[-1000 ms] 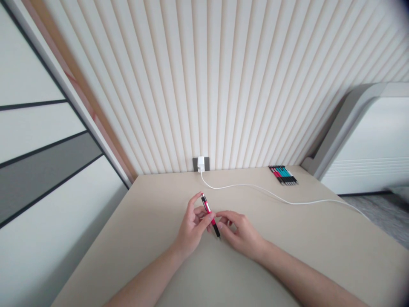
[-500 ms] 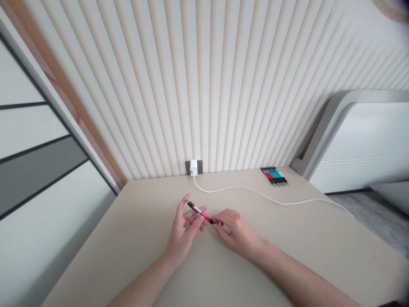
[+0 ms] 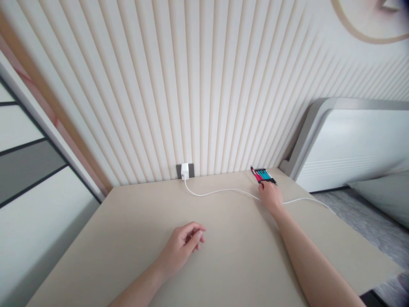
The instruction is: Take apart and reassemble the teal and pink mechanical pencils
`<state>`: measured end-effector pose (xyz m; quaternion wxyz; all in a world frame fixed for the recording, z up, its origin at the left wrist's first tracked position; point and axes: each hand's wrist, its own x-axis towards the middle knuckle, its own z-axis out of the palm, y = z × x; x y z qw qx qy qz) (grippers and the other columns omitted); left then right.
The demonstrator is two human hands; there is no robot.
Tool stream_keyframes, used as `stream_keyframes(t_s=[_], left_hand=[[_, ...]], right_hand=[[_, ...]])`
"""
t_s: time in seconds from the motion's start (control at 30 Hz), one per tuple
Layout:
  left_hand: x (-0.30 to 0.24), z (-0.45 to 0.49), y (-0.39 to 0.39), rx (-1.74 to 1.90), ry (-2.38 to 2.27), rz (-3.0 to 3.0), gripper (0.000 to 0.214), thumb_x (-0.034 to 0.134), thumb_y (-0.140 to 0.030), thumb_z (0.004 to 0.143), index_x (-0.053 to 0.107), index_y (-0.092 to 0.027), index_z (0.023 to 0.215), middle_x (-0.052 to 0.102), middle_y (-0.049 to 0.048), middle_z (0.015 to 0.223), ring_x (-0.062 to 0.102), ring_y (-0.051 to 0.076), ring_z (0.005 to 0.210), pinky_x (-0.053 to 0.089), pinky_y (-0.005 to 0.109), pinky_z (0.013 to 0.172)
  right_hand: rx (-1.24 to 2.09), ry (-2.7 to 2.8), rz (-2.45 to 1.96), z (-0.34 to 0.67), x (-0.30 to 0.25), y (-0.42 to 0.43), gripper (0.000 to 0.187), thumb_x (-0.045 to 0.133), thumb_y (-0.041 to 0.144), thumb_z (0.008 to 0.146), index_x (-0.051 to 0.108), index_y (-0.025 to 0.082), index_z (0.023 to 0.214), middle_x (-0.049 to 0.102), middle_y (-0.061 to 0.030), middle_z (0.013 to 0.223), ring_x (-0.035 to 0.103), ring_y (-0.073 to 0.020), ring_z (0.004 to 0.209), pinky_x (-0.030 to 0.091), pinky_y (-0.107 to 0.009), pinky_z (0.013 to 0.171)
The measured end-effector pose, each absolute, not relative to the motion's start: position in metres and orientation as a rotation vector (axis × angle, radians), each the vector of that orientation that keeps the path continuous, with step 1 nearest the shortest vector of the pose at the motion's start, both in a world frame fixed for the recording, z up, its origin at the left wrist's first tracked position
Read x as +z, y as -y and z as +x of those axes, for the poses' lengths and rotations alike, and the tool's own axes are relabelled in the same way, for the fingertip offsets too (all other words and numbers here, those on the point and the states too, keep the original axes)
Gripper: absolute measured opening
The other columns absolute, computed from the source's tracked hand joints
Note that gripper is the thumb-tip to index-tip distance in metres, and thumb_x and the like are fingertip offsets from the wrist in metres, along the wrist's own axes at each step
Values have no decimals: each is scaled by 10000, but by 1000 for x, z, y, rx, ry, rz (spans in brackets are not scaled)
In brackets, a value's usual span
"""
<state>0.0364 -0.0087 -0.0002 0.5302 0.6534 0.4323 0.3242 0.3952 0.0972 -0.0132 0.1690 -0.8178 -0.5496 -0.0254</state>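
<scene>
My right hand [image 3: 271, 197] reaches to the back right of the table, its fingers closed on the lower end of a red and black pen [image 3: 256, 175]. That pen lies tilted at the left side of a row of pens with teal barrels [image 3: 263, 174]; my fingers partly hide the row's near end. My left hand [image 3: 185, 241] hovers over or rests on the front middle of the table, fingers loosely curled, thumb apart from the index finger, and nothing visible in it.
A white charger [image 3: 185, 171] sits in a dark wall socket at the table's back edge. Its white cable [image 3: 220, 190] runs right across the beige table [image 3: 128, 221], passing by my right hand. A ribbed wall stands behind; a bed headboard [image 3: 358, 140] is at right.
The red pen has gone from between both hands to the row of pens at the back right, carried by my right hand. My left hand has let go and dropped slightly. The view has shifted right.
</scene>
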Motion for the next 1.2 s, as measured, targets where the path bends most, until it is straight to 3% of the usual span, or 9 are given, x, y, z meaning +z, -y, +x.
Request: stream_keyframes(t_s=[0.27,0.6,0.83,1.2], left_hand=[[0,37,7,746,-1048,1598,336,542,-469,901,680,-170,970,662,31,764,554,134,639,445,240,596],[2,36,8,716,-1046,1612,334,531,-466,910,674,-173,983,652,28,771,561,143,667,444,247,628],[3,36,7,697,-1042,1632,316,525,-448,917,671,-173,978,652,24,773,560,140,666,440,246,629],[1,35,7,675,-1040,1655,296,517,-425,925,671,-179,982,656,26,776,558,143,675,433,245,627]], right_hand=[[-41,1571,-2415,396,-30,-111,357,405,228,971,736,95,993,645,-194,1085,655,-230,962,440,-279,806],[-101,1545,-2440,395,-28,-107,358,403,255,973,705,101,1087,630,-198,1098,638,-248,990,449,-303,824],[-103,1539,-2454,397,-28,-107,345,403,172,953,717,99,1075,652,-201,1076,644,-240,983,447,-286,823],[-187,1478,-2472,398,-32,-114,380,366,192,962,730,114,1038,664,-191,1072,632,-262,976,427,-338,826]])
